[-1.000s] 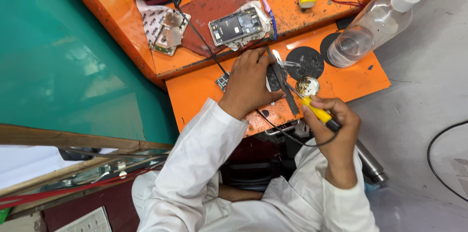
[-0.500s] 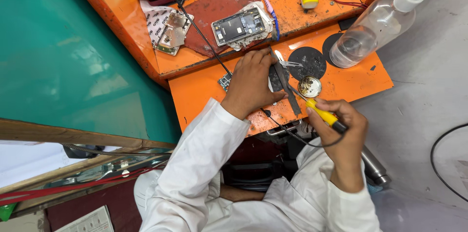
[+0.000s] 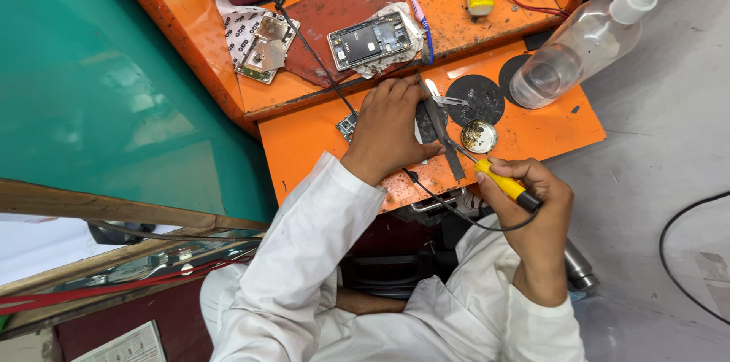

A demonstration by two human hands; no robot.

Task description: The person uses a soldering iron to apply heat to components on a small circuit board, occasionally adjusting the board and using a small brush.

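My left hand (image 3: 395,130) presses down on a small part on the orange shelf (image 3: 304,141), holding a dark flat metal tool (image 3: 439,134) against it. My right hand (image 3: 532,202) grips a yellow-handled soldering iron (image 3: 503,183). Its tip points up-left, close to the left hand and beside a small round tin of brass-coloured wool (image 3: 479,136). A black cord (image 3: 456,214) loops from the iron under my wrists. A corner of a small circuit board (image 3: 347,126) shows left of my left hand.
An opened phone (image 3: 370,40) lies on a red mat (image 3: 342,12) on the upper orange bench. A metal plate on a printed bag (image 3: 262,46) lies left of it. A clear spray bottle (image 3: 582,46) rests at right; two black discs (image 3: 479,100) beside it.
The view has shifted slightly. Both hands stay at the same spot, and the iron's tip has drawn a little closer to the left hand.
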